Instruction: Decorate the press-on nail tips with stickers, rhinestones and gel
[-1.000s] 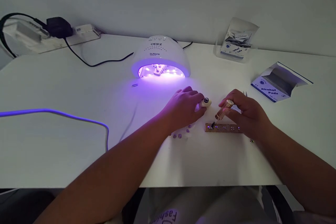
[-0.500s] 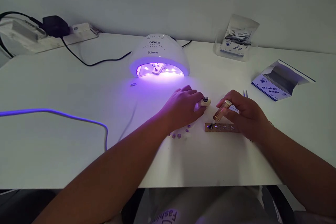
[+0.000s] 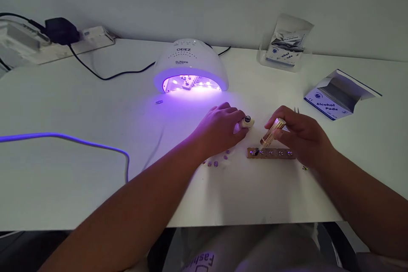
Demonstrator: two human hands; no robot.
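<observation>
My left hand (image 3: 221,129) rests on the white table (image 3: 79,106), fingers curled round a small cream bottle (image 3: 245,123) whose open neck points right. My right hand (image 3: 299,136) pinches a gold brush cap (image 3: 272,131), tilted so its dark tip touches the left end of a gold strip (image 3: 270,153). That strip carries a row of small nail tips. Several loose tiny nail tips (image 3: 216,162) lie beside my left wrist.
A white dome lamp (image 3: 190,66) glows violet at the back centre, with one small piece (image 3: 159,102) lying in front of it. An opened alcohol pads box (image 3: 338,95), a foil pouch (image 3: 287,44), a power strip (image 3: 57,40) and a lit cable (image 3: 63,138) lie around.
The brush tip has shifted a little along the left end of the strip. My view has drifted slightly; the left hand stays put.
</observation>
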